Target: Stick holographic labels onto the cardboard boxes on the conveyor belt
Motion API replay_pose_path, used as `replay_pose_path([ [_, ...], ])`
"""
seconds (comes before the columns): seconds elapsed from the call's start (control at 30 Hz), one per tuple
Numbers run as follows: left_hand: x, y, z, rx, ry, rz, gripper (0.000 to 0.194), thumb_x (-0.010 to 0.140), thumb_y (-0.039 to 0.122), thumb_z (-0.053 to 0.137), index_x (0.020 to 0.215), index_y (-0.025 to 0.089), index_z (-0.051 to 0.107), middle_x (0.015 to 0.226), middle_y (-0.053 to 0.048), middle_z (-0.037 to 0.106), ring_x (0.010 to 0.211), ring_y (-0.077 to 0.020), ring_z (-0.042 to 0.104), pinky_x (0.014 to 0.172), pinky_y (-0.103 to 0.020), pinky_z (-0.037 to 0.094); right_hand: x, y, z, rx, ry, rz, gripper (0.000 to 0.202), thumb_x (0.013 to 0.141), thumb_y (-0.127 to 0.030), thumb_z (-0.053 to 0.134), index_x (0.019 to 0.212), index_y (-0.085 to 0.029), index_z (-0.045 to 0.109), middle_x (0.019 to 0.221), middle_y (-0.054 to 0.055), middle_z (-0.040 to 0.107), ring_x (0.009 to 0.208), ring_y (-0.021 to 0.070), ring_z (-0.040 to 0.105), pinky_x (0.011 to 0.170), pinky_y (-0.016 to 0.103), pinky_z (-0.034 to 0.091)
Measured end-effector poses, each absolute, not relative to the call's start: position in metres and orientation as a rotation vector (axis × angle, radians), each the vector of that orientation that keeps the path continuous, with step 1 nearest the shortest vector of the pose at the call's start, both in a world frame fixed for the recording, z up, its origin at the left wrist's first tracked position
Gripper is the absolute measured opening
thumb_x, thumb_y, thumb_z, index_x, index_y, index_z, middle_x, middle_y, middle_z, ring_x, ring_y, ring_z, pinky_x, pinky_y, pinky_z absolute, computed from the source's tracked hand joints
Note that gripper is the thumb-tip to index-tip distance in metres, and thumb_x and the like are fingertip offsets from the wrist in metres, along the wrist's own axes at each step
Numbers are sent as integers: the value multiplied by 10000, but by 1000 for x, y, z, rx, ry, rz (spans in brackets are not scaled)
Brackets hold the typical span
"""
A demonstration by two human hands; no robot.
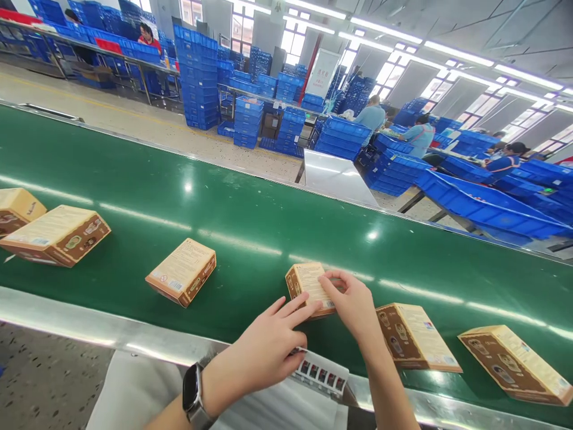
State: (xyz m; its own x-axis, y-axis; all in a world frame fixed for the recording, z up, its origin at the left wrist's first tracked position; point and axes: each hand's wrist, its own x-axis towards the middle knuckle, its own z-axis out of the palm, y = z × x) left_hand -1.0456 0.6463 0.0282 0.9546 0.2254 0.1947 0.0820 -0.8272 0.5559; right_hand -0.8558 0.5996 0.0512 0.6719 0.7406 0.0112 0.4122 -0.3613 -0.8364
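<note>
A small cream-and-brown carton [308, 275] lies on the green conveyor belt in front of me, printed text facing up and a barcode near its lower edge. My left hand [273, 343], with a watch on its wrist, rests its stretched index and middle fingers on the carton. Its thumb and lower fingers are closed on a white sheet of labels [320, 373] with a row of small dark-and-red pieces. My right hand [351, 298] bends over the carton's right side, thumb and fingertips brought together at its top face. Whatever lies between those fingertips is hidden.
Similar cartons lie on the belt [250, 209]: one carton [185, 269] to the left, others farther left, and two at right, a nearer carton [416, 334] and a farther carton [514, 361]. Beyond the belt are a metal side table [335, 176], stacked blue crates [197, 77] and several seated people.
</note>
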Motion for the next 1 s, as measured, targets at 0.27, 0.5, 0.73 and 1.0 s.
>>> replay_pose_path([
  [0.27, -1055, 642, 28, 2350, 285, 392, 153, 867, 93, 620, 834, 193, 731, 1502, -95, 568, 1361, -296, 558, 1136, -430, 440, -853, 592, 50, -2063, -847, 31, 475, 800, -501, 561, 1135, -165, 578, 856, 98, 718, 673, 264, 679, 627, 385, 521],
  [0.5, -1100, 640, 54, 1953, 735, 174, 240, 927, 258, 511, 893, 204, 742, 712, 11, 722, 639, -149, 616, 602, -210, 424, -904, 540, 52, -1636, -1713, -16, 135, 984, -230, 551, 1047, -247, 669, 912, 48, 757, 789, 203, 736, 718, 287, 592],
  [0.73, -1118, 636, 53, 1625, 827, 133, 126, 780, 278, 615, 855, 186, 656, 670, 49, 625, 600, -123, 468, 562, -204, 339, -915, 533, 37, -1516, -1914, 125, 184, 1006, -170, 531, 1153, -242, 618, 949, 55, 730, 809, 190, 725, 700, 263, 607],
  [1.0, -1124, 633, 58, 1693, 877, 207, 256, 855, 348, 529, 737, 180, 681, 643, 21, 629, 607, -137, 474, 571, -226, 339, -920, 541, 44, -1443, -2191, -265, 229, 967, -58, 514, 1084, -211, 638, 967, 60, 759, 850, 206, 733, 846, 377, 521],
])
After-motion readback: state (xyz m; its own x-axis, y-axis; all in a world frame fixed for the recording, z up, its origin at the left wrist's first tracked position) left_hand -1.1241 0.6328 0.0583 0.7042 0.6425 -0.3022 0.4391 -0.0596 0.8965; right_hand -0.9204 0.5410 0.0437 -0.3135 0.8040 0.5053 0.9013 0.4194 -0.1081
